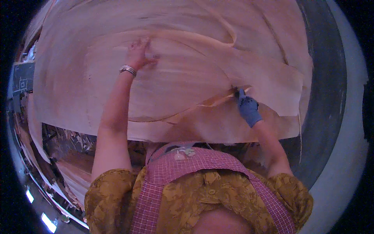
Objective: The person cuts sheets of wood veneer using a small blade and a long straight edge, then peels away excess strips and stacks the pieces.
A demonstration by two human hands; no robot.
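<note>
A large, thin pinkish-tan sheet that looks like wood veneer [175, 78] spreads in front of me, over others like it. My left hand [139, 54], bare and with a silver bracelet at the wrist, rests on its far left part, fingers spread. A curved split runs from the sheet's near left to the right. At the right end of this split is my right hand [248, 106], in a blue glove with dark fingertips. Its fingers are closed by a raised, pale edge [222, 100]; what they pinch is too small and dark to name.
A loose veneer strip [218, 41] curls across the far part of the stack. Along the right runs a dark band [325, 78] beside a grey surface [352, 117]. Broken brown scraps [68, 140] lie below the stack's near edge. A dark block [23, 78] stands at the left.
</note>
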